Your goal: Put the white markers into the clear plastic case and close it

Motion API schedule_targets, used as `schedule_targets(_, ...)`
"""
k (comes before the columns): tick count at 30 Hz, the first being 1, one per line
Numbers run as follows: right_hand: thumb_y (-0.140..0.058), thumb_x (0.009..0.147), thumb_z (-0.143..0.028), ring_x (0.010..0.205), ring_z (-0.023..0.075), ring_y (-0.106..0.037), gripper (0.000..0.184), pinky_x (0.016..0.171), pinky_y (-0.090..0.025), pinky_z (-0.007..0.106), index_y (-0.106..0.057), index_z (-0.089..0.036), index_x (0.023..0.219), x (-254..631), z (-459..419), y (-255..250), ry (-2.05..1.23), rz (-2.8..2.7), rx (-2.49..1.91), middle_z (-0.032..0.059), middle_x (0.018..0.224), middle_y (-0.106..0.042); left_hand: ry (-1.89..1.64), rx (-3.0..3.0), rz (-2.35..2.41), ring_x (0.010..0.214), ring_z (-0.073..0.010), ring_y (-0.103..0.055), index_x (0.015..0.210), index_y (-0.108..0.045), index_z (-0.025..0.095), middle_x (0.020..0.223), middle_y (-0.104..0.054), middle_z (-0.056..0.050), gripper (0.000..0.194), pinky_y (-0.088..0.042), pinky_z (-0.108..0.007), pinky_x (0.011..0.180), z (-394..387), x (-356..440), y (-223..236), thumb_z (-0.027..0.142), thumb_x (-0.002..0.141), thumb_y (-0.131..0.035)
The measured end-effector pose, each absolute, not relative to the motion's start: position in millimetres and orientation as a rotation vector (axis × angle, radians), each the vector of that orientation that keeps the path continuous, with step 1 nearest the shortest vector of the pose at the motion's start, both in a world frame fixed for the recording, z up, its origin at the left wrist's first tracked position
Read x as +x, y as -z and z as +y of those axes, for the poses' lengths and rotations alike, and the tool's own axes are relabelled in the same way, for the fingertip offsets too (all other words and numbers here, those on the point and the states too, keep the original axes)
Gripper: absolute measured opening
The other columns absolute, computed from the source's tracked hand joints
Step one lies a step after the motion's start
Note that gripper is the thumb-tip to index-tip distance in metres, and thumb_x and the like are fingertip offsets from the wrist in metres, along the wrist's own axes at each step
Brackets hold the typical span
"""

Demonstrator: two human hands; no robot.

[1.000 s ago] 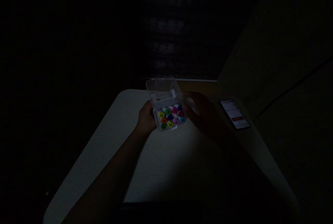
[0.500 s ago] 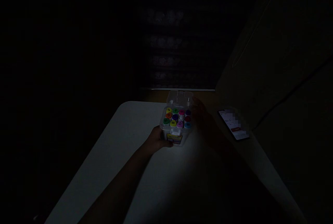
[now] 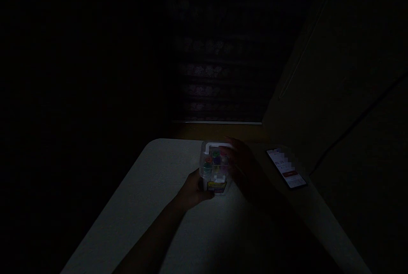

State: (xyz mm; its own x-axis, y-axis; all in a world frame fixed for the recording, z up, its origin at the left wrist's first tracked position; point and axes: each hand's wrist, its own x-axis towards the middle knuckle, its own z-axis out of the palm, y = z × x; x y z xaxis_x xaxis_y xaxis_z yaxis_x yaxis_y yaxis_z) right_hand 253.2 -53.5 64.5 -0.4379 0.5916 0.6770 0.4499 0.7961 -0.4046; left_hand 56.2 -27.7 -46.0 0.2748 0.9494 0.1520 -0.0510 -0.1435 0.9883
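Note:
A clear plastic box (image 3: 205,172) stands in the middle of the white table, its lid (image 3: 203,146) down over several coloured marker caps (image 3: 216,160). A white handle (image 3: 217,144) lies along the lid's far side, and a yellow label (image 3: 216,186) is on the front. My left hand (image 3: 193,189) grips the box's lower left side, thumb across the front. Over the lid's right part, my right hand (image 3: 240,163) has its fingers stretched out and apart, lying on or just above it. Deep shadow covers most of that hand.
To the right on the table lies a phone (image 3: 287,170) with a lit screen. A dark cable (image 3: 353,129) runs along the right wall. Behind the table hangs a patterned curtain (image 3: 204,70). The room is very dark.
The lid, which stood raised behind the marker caps, has come down over them. My right hand has moved from beside the lid to over its top. The camera view has tilted slightly up.

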Motion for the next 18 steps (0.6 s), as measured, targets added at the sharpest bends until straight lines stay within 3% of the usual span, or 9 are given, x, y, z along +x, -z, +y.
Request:
schedule_targets(4, -0.041, 0.093, -0.028, 0.135, 0.0221, -0.032, 0.034, 0.107, -0.038, 0.045, -0.052, -0.024, 0.125, 251, -51, -64, 0.11, -2.16, -0.743, 0.0074, 0.14, -0.045, -1.148, 1.539, 0.923, 0.1, -0.0286, -0.06, 0.11, -0.057, 0.014, 0.106, -0.064, -0.008, 0.061, -0.047, -0.039, 0.086, -27, 55, 47, 0.019, 0.052, -0.078)
schedule_targets(8, -0.042, 0.089, -0.016, 0.129, 0.0201, -0.041, 0.037, 0.101, -0.043, 0.041, -0.05, -0.021, 0.125, 249, -57, -67, 0.324, -2.18, -0.661, 0.0073, 0.129, -0.055, -1.139, 1.625, 0.93, 0.097, -0.0267, -0.059, 0.112, -0.055, 0.014, 0.107, -0.063, -0.008, 0.06, -0.048, -0.037, 0.084, -26, 54, 47, 0.02, 0.056, -0.076)
schedule_targets(15, -0.069, 0.072, -0.039, 0.123, 0.0263, -0.043, 0.059, 0.098, -0.041, 0.043, -0.049, -0.02, 0.125, 235, -62, -64, 0.353, -2.179, -0.823, 0.0093, 0.127, -0.053, -1.14, 1.683, 0.905, 0.1, -0.0275, -0.059, 0.117, -0.053, 0.014, 0.111, -0.063, -0.009, 0.061, -0.048, -0.036, 0.083, -27, 55, 40, 0.018, 0.059, -0.073)
schedule_targets(18, -0.071, 0.071, -0.034, 0.115, 0.0262, -0.048, 0.049, 0.093, -0.043, 0.042, -0.054, -0.023, 0.116, 225, -62, -58, 0.425, -2.019, -0.888, 0.0082, 0.116, -0.056, -1.12, 1.668, 0.921, 0.091, -0.0248, -0.062, 0.114, -0.054, 0.015, 0.103, -0.065, -0.007, 0.057, -0.05, -0.034, 0.076, -28, 55, 39, 0.018, 0.06, -0.072)
